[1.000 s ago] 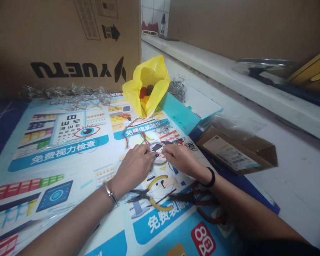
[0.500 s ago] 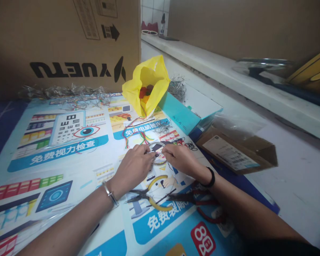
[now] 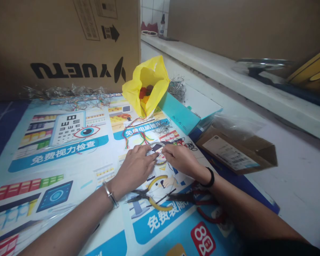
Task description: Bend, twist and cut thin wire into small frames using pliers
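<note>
The right hand (image 3: 181, 157) pinched a thin ring (image 3: 162, 164) between both hands over the desk (image 3: 82, 170); the left hand (image 3: 134, 167) met its left side, though whether that grip pinched could not be made out; yellow-handled pliers (image 3: 158, 206) lay nearby

A ring (image 3: 162, 164) sits between the left hand (image 3: 135, 165) and the right hand (image 3: 179, 158). Nearer the wearer, 2 hand tools (image 3: 160, 206) lie on the sheet (image 3: 95, 192). Behind the hands stands a bag (image 3: 160, 76), a tray (image 3: 179, 115) to its right, a carton (image 3: 229, 151) farther right.
</note>
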`<state>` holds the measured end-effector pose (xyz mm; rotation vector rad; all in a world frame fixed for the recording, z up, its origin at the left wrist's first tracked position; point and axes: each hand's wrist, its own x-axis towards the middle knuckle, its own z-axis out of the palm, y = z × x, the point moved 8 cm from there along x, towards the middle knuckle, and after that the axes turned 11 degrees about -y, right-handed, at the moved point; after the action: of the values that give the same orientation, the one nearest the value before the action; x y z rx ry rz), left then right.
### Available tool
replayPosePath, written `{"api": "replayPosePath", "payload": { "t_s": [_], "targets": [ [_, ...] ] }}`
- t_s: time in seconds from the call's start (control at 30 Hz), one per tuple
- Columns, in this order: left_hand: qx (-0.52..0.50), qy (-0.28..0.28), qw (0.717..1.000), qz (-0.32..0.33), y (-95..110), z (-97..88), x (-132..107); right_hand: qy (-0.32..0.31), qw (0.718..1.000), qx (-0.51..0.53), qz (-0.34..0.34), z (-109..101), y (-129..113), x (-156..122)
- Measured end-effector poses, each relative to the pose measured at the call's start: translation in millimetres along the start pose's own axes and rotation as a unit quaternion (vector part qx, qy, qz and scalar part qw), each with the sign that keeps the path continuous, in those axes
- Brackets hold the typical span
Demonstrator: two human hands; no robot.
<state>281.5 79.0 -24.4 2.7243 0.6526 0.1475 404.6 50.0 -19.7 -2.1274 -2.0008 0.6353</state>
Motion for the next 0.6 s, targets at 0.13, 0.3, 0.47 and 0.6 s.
{"api": "replayPosePath", "payload": {
  "t_s": [0.13,0.3,0.47,0.6],
  "targets": [
    [-0.015,0.011,1.000,-0.002,-0.7,0.3,-1.2,0.004,1.000,0.011,0.001,1.5,3.5,1.5],
    [-0.030,0.018,0.999,0.001,-1.4,-1.2,-1.2,0.015,0.997,0.075,-0.026,2.7,7.3,2.7],
    [-0.067,0.055,0.996,0.018,-0.4,-11.6,-2.6,0.022,0.980,0.181,-0.085,-5.1,1.1,0.1],
    [-0.161,0.104,0.981,0.042,1.4,-27.4,-6.5,-0.037,0.933,0.349,-0.077,-3.2,-3.0,-2.8]
  ]
}}
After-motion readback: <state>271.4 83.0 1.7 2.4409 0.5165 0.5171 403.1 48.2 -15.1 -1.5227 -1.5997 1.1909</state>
